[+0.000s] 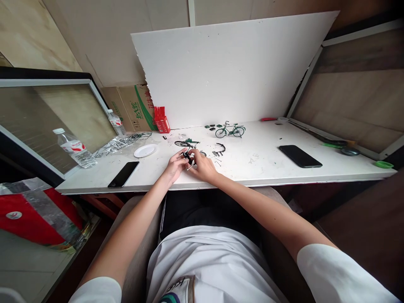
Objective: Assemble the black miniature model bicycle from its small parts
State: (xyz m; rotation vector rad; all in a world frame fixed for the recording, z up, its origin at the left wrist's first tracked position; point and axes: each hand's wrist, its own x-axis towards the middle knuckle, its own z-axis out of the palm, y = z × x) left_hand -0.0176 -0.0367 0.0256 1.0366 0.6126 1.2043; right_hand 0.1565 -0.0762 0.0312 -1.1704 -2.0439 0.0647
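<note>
Close to the table's front edge, my left hand (174,167) and my right hand (204,167) meet with fingers closed around a small black part (187,157). Its exact kind is too small to tell. A thin pale rod (190,167) sticks out below it, between the hands. Just beyond my fingers lies a partly built model bicycle (182,144), on its side and partly hidden by my hands. Right of them are a curved black piece (221,147) and several thin rods. Farther back, a green model bicycle (230,130) stands upright.
On the left are a white plate (145,150), a phone (123,174), two water bottles (75,148), a red box (162,120) and a cardboard carton (132,105). Another phone (299,156) lies right. A white board (233,67) leans behind. Small green parts (213,126) lie near its base.
</note>
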